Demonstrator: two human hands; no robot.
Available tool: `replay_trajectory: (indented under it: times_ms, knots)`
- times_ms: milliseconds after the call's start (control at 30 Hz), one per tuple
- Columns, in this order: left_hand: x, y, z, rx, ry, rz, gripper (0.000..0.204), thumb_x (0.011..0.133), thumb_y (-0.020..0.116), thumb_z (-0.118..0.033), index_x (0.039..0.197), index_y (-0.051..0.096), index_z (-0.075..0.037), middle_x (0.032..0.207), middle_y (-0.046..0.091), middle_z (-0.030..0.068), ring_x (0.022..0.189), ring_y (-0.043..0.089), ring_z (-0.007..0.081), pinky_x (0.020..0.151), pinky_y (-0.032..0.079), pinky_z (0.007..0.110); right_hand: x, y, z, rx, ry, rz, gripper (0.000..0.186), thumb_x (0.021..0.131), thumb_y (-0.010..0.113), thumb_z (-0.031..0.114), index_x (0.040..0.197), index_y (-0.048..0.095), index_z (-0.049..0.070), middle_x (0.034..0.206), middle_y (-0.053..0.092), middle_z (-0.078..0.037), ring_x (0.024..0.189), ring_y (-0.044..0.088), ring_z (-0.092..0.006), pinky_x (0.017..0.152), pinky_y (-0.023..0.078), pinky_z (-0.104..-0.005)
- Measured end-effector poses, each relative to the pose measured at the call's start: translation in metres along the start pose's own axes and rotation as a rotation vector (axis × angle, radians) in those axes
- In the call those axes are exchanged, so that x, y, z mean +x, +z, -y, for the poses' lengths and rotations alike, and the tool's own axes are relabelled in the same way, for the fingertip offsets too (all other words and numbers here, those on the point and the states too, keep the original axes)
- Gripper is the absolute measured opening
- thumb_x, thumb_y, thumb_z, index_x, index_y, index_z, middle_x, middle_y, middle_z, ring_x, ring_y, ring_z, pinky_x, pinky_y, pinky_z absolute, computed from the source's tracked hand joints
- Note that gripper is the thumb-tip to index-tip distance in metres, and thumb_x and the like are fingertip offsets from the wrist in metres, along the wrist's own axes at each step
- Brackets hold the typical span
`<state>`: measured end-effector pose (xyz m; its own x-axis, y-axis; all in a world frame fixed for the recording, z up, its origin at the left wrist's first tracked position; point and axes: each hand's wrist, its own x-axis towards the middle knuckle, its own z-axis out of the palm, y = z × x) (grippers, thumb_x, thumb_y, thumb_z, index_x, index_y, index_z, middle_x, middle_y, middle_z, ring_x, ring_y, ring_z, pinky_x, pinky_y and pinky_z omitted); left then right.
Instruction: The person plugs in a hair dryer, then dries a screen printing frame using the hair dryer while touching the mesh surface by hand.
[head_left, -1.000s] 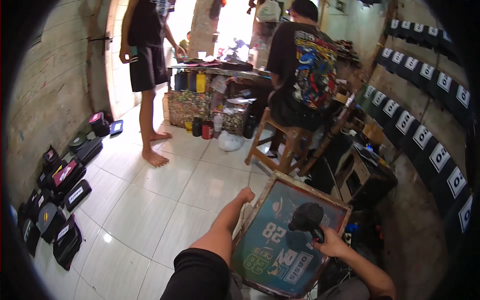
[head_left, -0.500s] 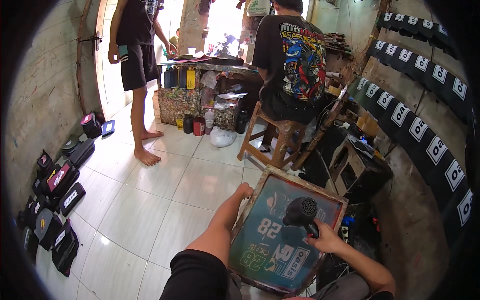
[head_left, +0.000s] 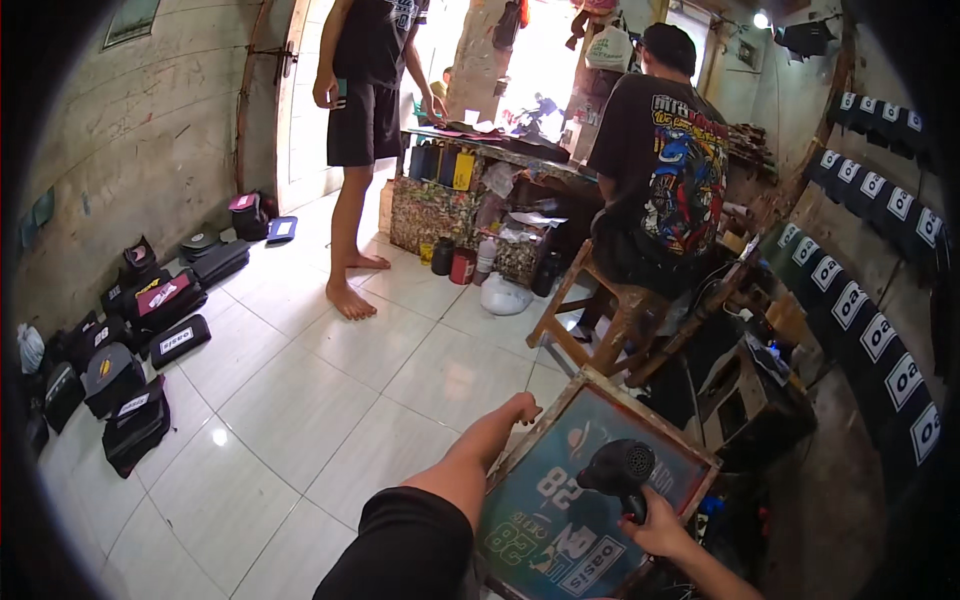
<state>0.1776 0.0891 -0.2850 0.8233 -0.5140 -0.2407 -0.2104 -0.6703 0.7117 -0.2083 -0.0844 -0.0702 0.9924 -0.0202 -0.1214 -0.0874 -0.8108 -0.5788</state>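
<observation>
Left hand [head_left: 522, 408] grips the upper-left edge of the wood-framed printing screen [head_left: 560, 520], which tilts with its long axis running lower-left to upper-right, while the right hand [head_left: 658, 528] clutches a black hair dryer [head_left: 618, 470] just above the screen, nozzle aimed at its mesh.

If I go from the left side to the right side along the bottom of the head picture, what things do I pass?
Black folded bags on the floor → left hand gripping the wooden-framed printing screen → black hair dryer → right hand holding it.
</observation>
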Motion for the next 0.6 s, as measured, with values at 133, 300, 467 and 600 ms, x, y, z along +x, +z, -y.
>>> replay_trajectory:
  times_ms: [133, 300, 467, 600]
  knots:
    - [-0.001, -0.003, 0.012, 0.007, 0.013, -0.090, 0.042, 0.090, 0.057, -0.033, 0.069, 0.074, -0.001, 0.069, 0.071, 0.0135, 0.064, 0.069, 0.0247, 0.068, 0.057, 0.041, 0.002, 0.000, 0.004, 0.012, -0.064, 0.009, 0.053, 0.076, 0.073, 0.013, 0.123, 0.051, -0.001, 0.091, 0.065, -0.016, 0.085, 0.068, -0.0306, 0.078, 0.051, -0.0405]
    - [0.001, -0.002, -0.002, 0.043, 0.114, -0.135, 0.036, 0.084, 0.060, -0.027, 0.065, 0.073, 0.000, 0.062, 0.068, 0.0147, 0.057, 0.067, 0.0261, 0.062, 0.055, 0.042, -0.006, -0.007, 0.020, -0.049, -0.074, -0.051, 0.052, 0.076, 0.074, 0.012, 0.121, 0.052, -0.002, 0.084, 0.065, -0.015, 0.083, 0.068, -0.0302, 0.078, 0.051, -0.0401]
    - [0.001, 0.000, -0.001, 0.065, 0.023, -0.084, 0.025, 0.076, 0.057, -0.016, 0.065, 0.073, 0.000, 0.060, 0.067, 0.0149, 0.055, 0.067, 0.0267, 0.057, 0.054, 0.042, -0.001, -0.002, 0.002, -0.024, -0.058, -0.028, 0.051, 0.076, 0.073, 0.012, 0.119, 0.052, -0.006, 0.086, 0.065, -0.016, 0.084, 0.068, -0.0307, 0.078, 0.051, -0.0400]
    - [0.008, 0.006, -0.003, -0.005, -0.003, -0.065, 0.024, 0.075, 0.057, -0.011, 0.073, 0.074, 0.005, 0.077, 0.072, 0.0213, 0.070, 0.071, 0.0306, 0.068, 0.057, 0.041, -0.006, -0.008, 0.011, -0.026, -0.045, -0.029, 0.052, 0.076, 0.073, 0.013, 0.119, 0.052, -0.007, 0.090, 0.066, -0.019, 0.087, 0.068, -0.0327, 0.080, 0.051, -0.0406]
